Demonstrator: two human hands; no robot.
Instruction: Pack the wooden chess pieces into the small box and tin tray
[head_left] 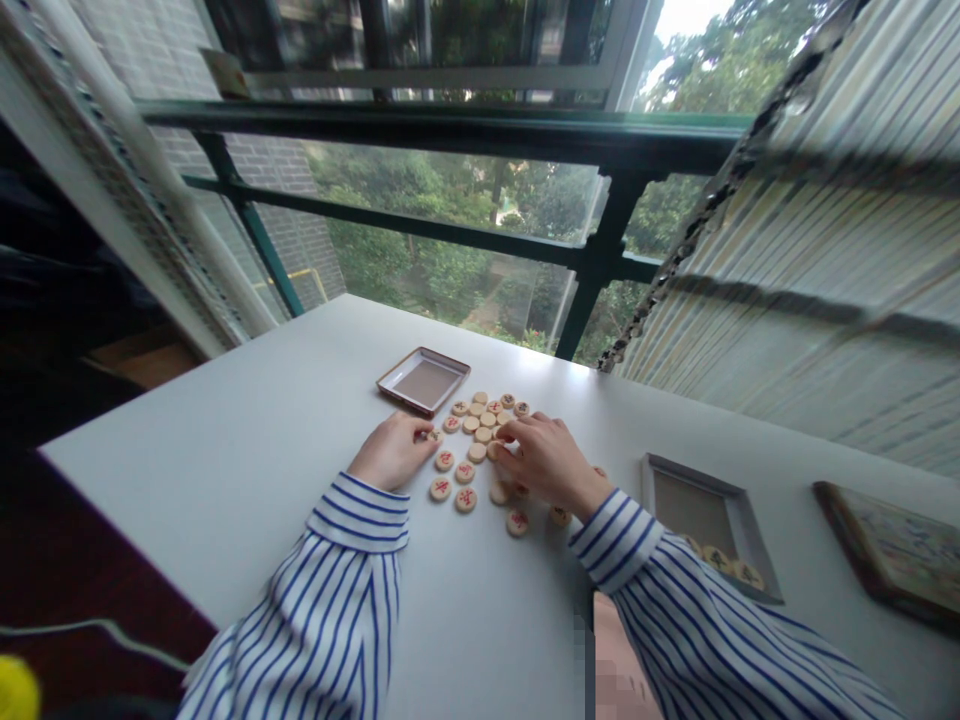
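Note:
Many round wooden pieces, some with red or dark characters and others blank side up, lie in a loose group on the white table (300,400). My left hand (391,450) is at the group's left edge, its thumb and fingers closed on a piece with a dark character (434,436). Over the right part of the group is my right hand (541,455), fingers bent down and fingertips at a blank piece (493,451). Nearest the front, a red-marked piece (517,523) lies by itself. My right hand hides some of the pieces beneath it.
A shallow empty tray (424,380) lies behind my left hand. To the right, an open box (701,500) holds several pieces, partly behind my right sleeve. Farther right is a framed flat object (892,545). A green railing (450,235) stands beyond the table.

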